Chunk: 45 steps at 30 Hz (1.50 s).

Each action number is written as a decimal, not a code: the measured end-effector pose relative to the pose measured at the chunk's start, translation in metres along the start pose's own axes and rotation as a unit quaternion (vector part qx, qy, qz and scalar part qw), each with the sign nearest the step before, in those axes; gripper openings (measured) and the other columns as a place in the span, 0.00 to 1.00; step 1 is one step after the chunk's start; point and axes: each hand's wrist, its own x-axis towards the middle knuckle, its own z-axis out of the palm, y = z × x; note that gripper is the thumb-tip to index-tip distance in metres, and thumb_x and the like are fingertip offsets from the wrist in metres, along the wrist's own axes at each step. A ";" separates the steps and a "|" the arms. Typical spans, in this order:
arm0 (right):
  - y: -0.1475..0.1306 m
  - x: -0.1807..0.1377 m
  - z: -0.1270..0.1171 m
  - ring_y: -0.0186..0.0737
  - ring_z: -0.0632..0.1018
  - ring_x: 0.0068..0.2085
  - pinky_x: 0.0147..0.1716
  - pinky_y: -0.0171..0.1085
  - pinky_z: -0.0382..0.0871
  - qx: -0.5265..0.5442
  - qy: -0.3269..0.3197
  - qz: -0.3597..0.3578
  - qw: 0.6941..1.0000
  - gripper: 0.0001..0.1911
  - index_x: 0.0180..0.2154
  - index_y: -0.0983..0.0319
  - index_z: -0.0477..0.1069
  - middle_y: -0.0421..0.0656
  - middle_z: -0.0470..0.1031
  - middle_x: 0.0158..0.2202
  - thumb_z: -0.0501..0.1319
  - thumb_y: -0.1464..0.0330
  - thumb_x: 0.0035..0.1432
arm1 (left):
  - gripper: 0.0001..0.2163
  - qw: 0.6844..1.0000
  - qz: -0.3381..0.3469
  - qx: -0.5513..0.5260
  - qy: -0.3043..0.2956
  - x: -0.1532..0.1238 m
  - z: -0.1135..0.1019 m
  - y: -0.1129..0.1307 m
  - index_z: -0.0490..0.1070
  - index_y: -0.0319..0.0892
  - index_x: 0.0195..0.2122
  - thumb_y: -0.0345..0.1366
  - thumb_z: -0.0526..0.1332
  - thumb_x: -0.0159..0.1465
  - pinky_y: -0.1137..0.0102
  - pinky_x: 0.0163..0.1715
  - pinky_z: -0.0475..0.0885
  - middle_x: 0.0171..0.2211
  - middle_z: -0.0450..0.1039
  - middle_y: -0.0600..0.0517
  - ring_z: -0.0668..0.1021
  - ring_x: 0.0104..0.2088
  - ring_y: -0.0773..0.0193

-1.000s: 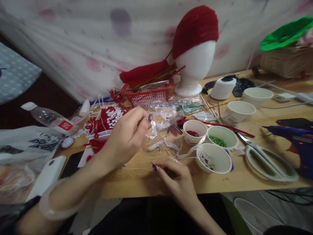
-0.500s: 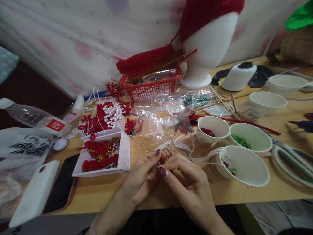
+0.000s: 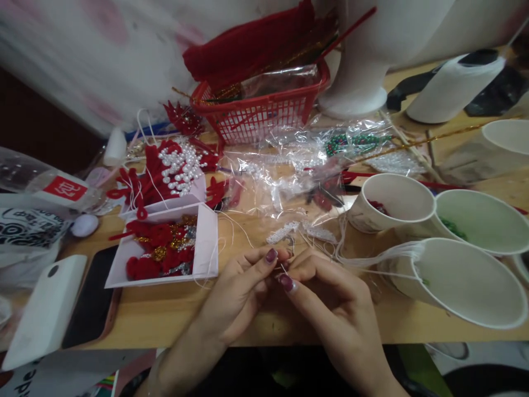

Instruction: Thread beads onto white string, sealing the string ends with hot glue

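My left hand [image 3: 243, 286] is closed in a pinch at the table's front, its thumb against the fingertips. Facing it, my right hand [image 3: 334, 298] pinches too, thumb and forefinger nearly meeting the left fingertips. A thin white thread [image 3: 283, 268] spans the small gap between them; anything else in the fingers is hidden. Just beyond lie small white beaded strips [image 3: 285, 231]. A bundle of white threads [image 3: 372, 256] runs from near them into the nearest paper cup [image 3: 467, 281] on the right.
Paper cups with red beads [image 3: 378, 208] and green beads [image 3: 452, 227] stand right. Left are a white box [image 3: 209, 248] of red ornaments, a phone [image 3: 93, 298] and a white power-bank-like block [image 3: 47, 314]. Behind are clear plastic bags [image 3: 268, 182] and a red basket [image 3: 264, 116].
The view has dipped and come nearer the table, so the cups sit farther right and the basket higher. Both hands keep pinching; the thread between them has shifted slightly.
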 end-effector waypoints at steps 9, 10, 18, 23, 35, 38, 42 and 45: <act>-0.003 0.001 -0.002 0.35 0.71 0.28 0.28 0.34 0.65 0.010 -0.005 0.054 0.998 0.10 0.23 0.61 0.70 0.38 0.71 0.24 0.61 0.70 0.58 | 0.08 0.999 0.033 0.042 -0.007 0.000 0.001 -0.001 0.81 0.38 0.29 0.36 0.75 0.52 0.81 0.29 0.68 0.28 0.76 0.54 0.73 0.28 0.74; -0.003 0.001 -0.002 0.34 0.71 0.28 0.28 0.33 0.65 0.015 -0.005 0.056 0.998 0.11 0.23 0.61 0.70 0.38 0.71 0.24 0.61 0.70 0.57 | 0.08 0.998 0.040 0.049 -0.006 -0.001 0.001 -0.001 0.81 0.38 0.29 0.36 0.75 0.52 0.81 0.30 0.68 0.29 0.76 0.54 0.74 0.29 0.74; -0.004 0.002 -0.002 0.35 0.71 0.29 0.29 0.34 0.64 0.032 -0.005 0.060 0.998 0.10 0.23 0.61 0.69 0.37 0.70 0.24 0.61 0.71 0.56 | 0.08 0.996 0.062 0.070 0.005 -0.002 -0.001 -0.003 0.82 0.39 0.30 0.37 0.75 0.52 0.81 0.33 0.69 0.31 0.75 0.54 0.74 0.32 0.72; -0.002 0.002 -0.002 0.35 0.69 0.28 0.28 0.35 0.63 0.030 -0.005 0.064 0.998 0.10 0.23 0.61 0.68 0.37 0.68 0.24 0.61 0.70 0.56 | 0.07 0.994 0.067 0.082 0.000 -0.001 0.000 -0.002 0.82 0.40 0.30 0.37 0.74 0.53 0.80 0.34 0.69 0.31 0.74 0.54 0.73 0.32 0.72; -0.003 0.002 -0.003 0.36 0.69 0.28 0.28 0.36 0.62 0.016 -0.017 0.078 0.997 0.10 0.23 0.61 0.68 0.38 0.68 0.24 0.61 0.70 0.56 | 0.06 0.991 0.083 0.108 0.011 -0.002 0.002 -0.001 0.82 0.41 0.29 0.37 0.74 0.53 0.79 0.33 0.69 0.34 0.75 0.53 0.74 0.32 0.72; -0.003 0.003 -0.005 0.36 0.69 0.28 0.27 0.35 0.62 0.011 -0.020 0.076 0.997 0.10 0.23 0.61 0.68 0.38 0.67 0.24 0.61 0.70 0.55 | 0.05 0.986 0.097 0.133 0.001 -0.004 0.001 -0.001 0.83 0.43 0.29 0.38 0.73 0.55 0.78 0.37 0.69 0.35 0.75 0.53 0.75 0.37 0.69; -0.004 0.003 -0.008 0.36 0.69 0.28 0.28 0.35 0.62 -0.003 -0.028 0.069 0.997 0.10 0.23 0.61 0.67 0.38 0.67 0.24 0.60 0.69 0.56 | 0.04 0.977 0.127 0.171 -0.017 -0.005 0.000 -0.002 0.83 0.45 0.29 0.38 0.71 0.57 0.76 0.39 0.69 0.35 0.75 0.53 0.75 0.39 0.67; -0.005 0.002 -0.009 0.36 0.70 0.29 0.28 0.35 0.63 -0.020 -0.045 0.072 0.996 0.09 0.25 0.61 0.68 0.39 0.69 0.25 0.60 0.69 0.57 | 0.05 0.971 0.142 0.193 -0.012 -0.006 -0.001 -0.002 0.82 0.45 0.29 0.39 0.71 0.58 0.74 0.41 0.68 0.34 0.74 0.53 0.74 0.39 0.66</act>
